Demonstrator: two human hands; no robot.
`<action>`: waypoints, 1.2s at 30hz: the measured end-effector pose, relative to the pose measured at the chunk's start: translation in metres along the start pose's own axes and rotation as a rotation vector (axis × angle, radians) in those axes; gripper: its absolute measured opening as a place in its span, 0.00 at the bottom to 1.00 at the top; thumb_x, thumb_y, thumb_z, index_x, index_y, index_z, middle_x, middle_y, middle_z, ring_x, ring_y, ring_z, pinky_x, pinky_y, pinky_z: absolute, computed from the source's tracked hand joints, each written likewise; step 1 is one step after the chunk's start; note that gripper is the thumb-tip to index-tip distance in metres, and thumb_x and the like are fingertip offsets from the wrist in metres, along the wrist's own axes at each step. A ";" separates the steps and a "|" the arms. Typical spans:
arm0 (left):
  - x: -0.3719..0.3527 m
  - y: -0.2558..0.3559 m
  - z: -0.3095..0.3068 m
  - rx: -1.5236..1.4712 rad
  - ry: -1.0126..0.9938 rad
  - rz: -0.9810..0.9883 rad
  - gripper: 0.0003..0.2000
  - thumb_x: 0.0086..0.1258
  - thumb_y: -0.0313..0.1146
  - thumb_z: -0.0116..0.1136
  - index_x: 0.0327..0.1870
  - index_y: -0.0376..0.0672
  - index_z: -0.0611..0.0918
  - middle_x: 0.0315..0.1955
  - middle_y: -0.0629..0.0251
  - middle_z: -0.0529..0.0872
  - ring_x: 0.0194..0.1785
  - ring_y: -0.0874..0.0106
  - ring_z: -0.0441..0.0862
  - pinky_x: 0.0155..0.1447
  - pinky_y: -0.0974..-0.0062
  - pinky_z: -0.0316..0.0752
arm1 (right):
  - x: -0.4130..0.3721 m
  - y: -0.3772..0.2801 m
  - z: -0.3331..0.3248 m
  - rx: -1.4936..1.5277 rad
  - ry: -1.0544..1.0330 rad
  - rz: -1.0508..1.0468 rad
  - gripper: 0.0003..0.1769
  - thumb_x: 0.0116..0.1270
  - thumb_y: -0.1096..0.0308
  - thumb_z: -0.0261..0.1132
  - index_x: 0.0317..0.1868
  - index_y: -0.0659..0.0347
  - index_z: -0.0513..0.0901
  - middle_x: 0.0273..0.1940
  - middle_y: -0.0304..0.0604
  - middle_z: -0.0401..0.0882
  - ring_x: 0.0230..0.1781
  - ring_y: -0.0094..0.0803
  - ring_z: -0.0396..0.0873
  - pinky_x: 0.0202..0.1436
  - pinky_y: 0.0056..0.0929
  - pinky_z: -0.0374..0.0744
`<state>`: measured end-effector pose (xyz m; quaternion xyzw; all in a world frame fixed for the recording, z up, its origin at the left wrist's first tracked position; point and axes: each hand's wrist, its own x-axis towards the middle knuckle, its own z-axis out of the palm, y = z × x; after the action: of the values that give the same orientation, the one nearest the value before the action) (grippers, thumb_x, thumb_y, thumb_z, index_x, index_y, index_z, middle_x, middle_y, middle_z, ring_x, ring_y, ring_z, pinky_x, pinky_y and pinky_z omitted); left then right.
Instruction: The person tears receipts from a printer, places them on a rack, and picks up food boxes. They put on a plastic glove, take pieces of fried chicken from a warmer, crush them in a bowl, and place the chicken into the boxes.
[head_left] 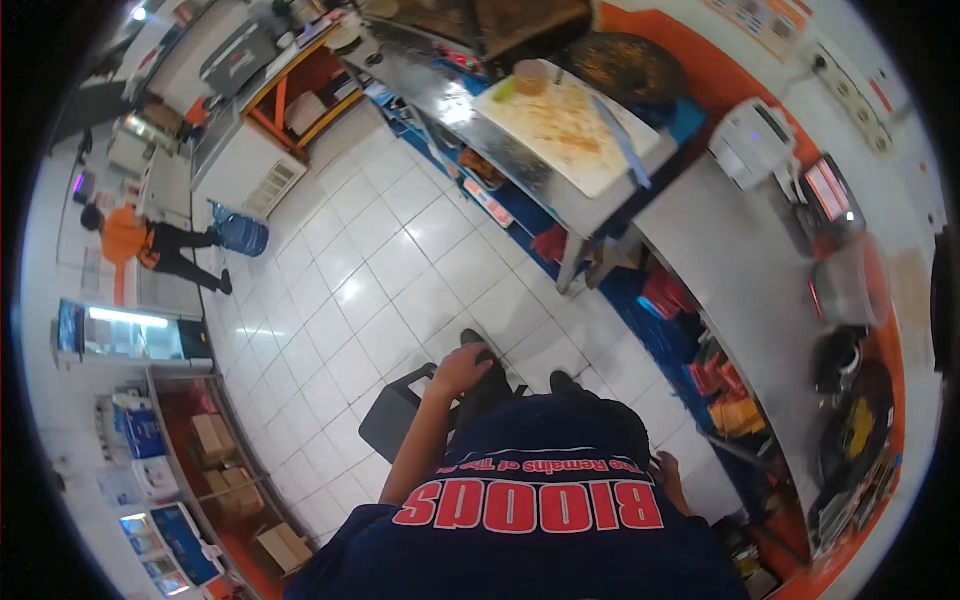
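Observation:
My left hand (463, 370) lies over my dark trouser leg, fingers laid flat across it with nothing in them. A dark grey chair or stool (392, 418) with a raised loop-like edge stands on the floor just beside that forearm. My right hand (668, 476) hangs at my other side, partly hidden by my dark printed shirt (530, 505); the fingers that show are slightly apart and hold nothing. Both my shoes point forward on white floor tiles (365, 270).
To the front right, a metal counter carries a cutting board (560, 130), a knife (622, 142) and a round block (628, 66). A white printer (752, 143) sits farther right. A person (130, 240) in orange stands far left near a water jug (240, 230). Shelves (215, 440) hold boxes.

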<state>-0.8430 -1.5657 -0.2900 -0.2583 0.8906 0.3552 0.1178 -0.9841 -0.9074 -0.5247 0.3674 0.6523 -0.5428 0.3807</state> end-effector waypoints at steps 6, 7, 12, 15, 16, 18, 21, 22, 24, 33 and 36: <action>0.012 -0.157 -0.040 -0.024 -0.013 -0.129 0.27 0.71 0.49 0.58 0.66 0.43 0.79 0.64 0.45 0.80 0.67 0.48 0.77 0.69 0.55 0.73 | -0.014 -0.042 0.119 -0.078 -0.074 -0.193 0.23 0.73 0.66 0.62 0.65 0.62 0.74 0.58 0.54 0.78 0.47 0.49 0.83 0.41 0.41 0.84; 0.013 -0.183 -0.058 -0.051 -0.049 -0.132 0.27 0.70 0.49 0.59 0.66 0.43 0.79 0.64 0.46 0.80 0.68 0.49 0.77 0.69 0.54 0.73 | -0.052 -0.070 0.165 -0.038 -0.049 -0.143 0.24 0.72 0.64 0.63 0.66 0.61 0.74 0.58 0.53 0.78 0.48 0.48 0.83 0.42 0.41 0.83; 0.008 -0.306 -0.162 -0.123 0.062 -0.187 0.28 0.70 0.49 0.60 0.67 0.45 0.78 0.65 0.50 0.80 0.68 0.51 0.76 0.71 0.55 0.72 | -0.151 -0.165 0.350 -0.237 -0.082 -0.145 0.30 0.69 0.58 0.66 0.69 0.57 0.73 0.59 0.47 0.79 0.50 0.45 0.83 0.48 0.41 0.81; -0.002 -0.364 -0.233 -0.030 0.122 -0.318 0.26 0.71 0.49 0.61 0.67 0.47 0.78 0.64 0.52 0.81 0.67 0.49 0.77 0.69 0.52 0.72 | -0.169 -0.199 0.416 -0.227 -0.251 -0.253 0.31 0.68 0.58 0.66 0.69 0.57 0.72 0.57 0.46 0.79 0.50 0.45 0.82 0.51 0.44 0.80; -0.009 -0.377 -0.260 0.008 0.148 -0.364 0.26 0.71 0.48 0.61 0.66 0.45 0.79 0.63 0.52 0.82 0.65 0.49 0.78 0.68 0.52 0.73 | -0.176 -0.210 0.440 -0.255 -0.249 -0.248 0.31 0.69 0.58 0.65 0.70 0.57 0.72 0.58 0.45 0.79 0.50 0.45 0.82 0.51 0.44 0.79; -0.012 -0.430 -0.277 -0.013 0.329 -0.347 0.25 0.71 0.47 0.61 0.65 0.43 0.79 0.60 0.51 0.83 0.63 0.49 0.80 0.67 0.53 0.74 | -0.188 -0.227 0.482 -0.285 -0.245 -0.240 0.30 0.69 0.58 0.65 0.70 0.57 0.72 0.58 0.45 0.79 0.51 0.44 0.82 0.52 0.44 0.79; -0.020 -0.456 -0.316 -0.143 0.460 -0.407 0.25 0.71 0.46 0.62 0.64 0.40 0.80 0.59 0.48 0.84 0.62 0.50 0.80 0.66 0.54 0.75 | -0.199 -0.240 0.525 -0.381 -0.264 -0.267 0.31 0.70 0.57 0.65 0.71 0.59 0.71 0.62 0.46 0.77 0.54 0.44 0.80 0.54 0.44 0.78; -0.018 -0.463 -0.323 -0.142 0.465 -0.404 0.25 0.71 0.46 0.62 0.64 0.40 0.80 0.59 0.48 0.84 0.62 0.50 0.80 0.66 0.54 0.75 | -0.197 -0.244 0.538 -0.379 -0.266 -0.272 0.31 0.70 0.57 0.65 0.71 0.59 0.71 0.62 0.46 0.77 0.54 0.44 0.80 0.54 0.44 0.78; -0.013 -0.469 -0.325 -0.209 0.451 -0.409 0.23 0.72 0.43 0.63 0.63 0.39 0.81 0.58 0.48 0.85 0.63 0.50 0.80 0.67 0.57 0.75 | -0.186 -0.255 0.568 -0.421 -0.197 -0.172 0.34 0.71 0.57 0.64 0.74 0.57 0.67 0.66 0.49 0.76 0.59 0.48 0.78 0.60 0.48 0.76; 0.104 -0.411 -0.413 -0.568 0.210 -0.024 0.22 0.72 0.41 0.63 0.62 0.38 0.82 0.58 0.50 0.85 0.58 0.57 0.85 0.62 0.63 0.78 | -0.119 -0.304 0.708 -0.394 -0.389 -0.224 0.25 0.67 0.58 0.68 0.62 0.57 0.77 0.55 0.47 0.80 0.40 0.41 0.84 0.36 0.33 0.84; 0.173 -0.371 -0.526 -0.553 0.314 0.115 0.17 0.73 0.36 0.63 0.59 0.38 0.84 0.55 0.54 0.88 0.54 0.61 0.87 0.59 0.66 0.80 | -0.028 -0.323 0.743 -0.219 -0.622 -0.174 0.16 0.63 0.62 0.72 0.50 0.55 0.82 0.45 0.44 0.83 0.37 0.36 0.84 0.32 0.35 0.84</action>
<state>-0.8001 -2.2231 -0.1916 -0.2813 0.7809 0.5456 -0.1158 -1.1873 -1.6884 -0.4512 0.0840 0.5882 -0.5860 0.5509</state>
